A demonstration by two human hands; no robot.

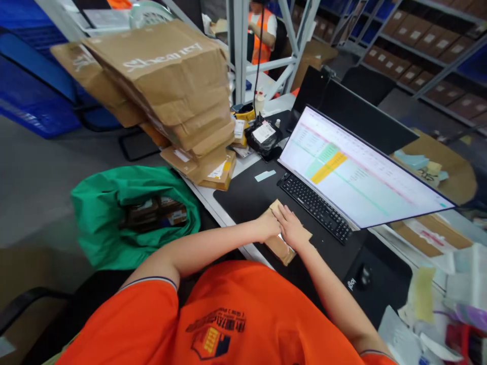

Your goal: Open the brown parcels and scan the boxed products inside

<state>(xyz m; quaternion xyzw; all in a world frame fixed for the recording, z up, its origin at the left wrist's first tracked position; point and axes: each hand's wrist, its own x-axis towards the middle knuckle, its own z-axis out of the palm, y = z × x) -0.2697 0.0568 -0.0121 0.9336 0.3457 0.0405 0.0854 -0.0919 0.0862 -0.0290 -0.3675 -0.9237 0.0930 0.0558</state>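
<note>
A small brown cardboard box [282, 251] lies on the black desk mat [243, 190], with a shiny strip like clear tape on its face. My left hand [269, 225] is closed at the box's left side, its fingertips mostly hidden. My right hand [292, 228] rests on top with its fingers stretched out, pressing flat against the cardboard and touching the left hand. A tan flap or piece of card sticks out beside the right wrist.
A keyboard [315, 205] and a monitor [361, 167] stand beyond the box, a mouse [365, 276] to the right. Stacked cartons [178, 86] rise at the left. Below them sits a green sack [95, 213] holding parcels. A black parcel [262, 134] lies behind. Another person [262, 30] sits farther back.
</note>
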